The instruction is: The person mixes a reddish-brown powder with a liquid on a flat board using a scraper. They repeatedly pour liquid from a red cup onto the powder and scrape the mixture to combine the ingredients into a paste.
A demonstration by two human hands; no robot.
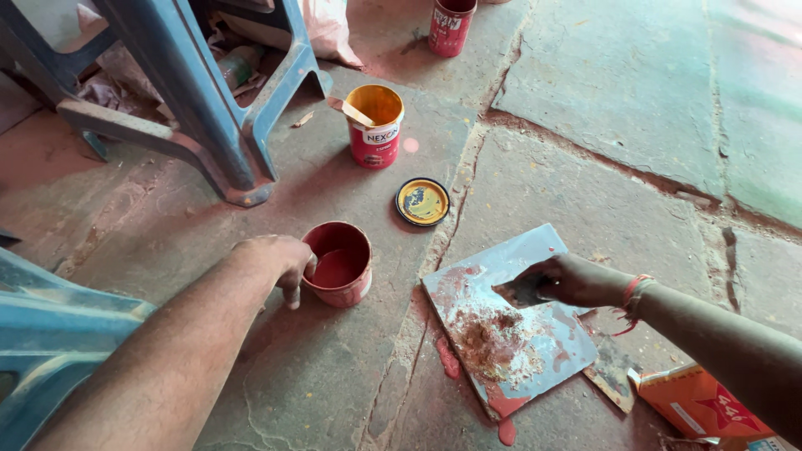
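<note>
My left hand (276, 260) grips the rim of a small red cup (338, 266) of red liquid standing on the stone floor. My right hand (555, 282), with a red thread at the wrist, hovers over a grey square tile (535, 334) and pinches a small flat scraper whose blade is mostly hidden. On the tile lies a heap of brownish paste with red smears. Red drips mark the floor beside the tile's lower edge.
An open red tin with yellow paint and a stick (374, 125) stands beyond the cup, its round lid (422, 201) nearby. Another red tin (451, 25) is at the top. Blue plastic furniture legs (209, 117) stand left. An orange packet (697, 405) lies at bottom right.
</note>
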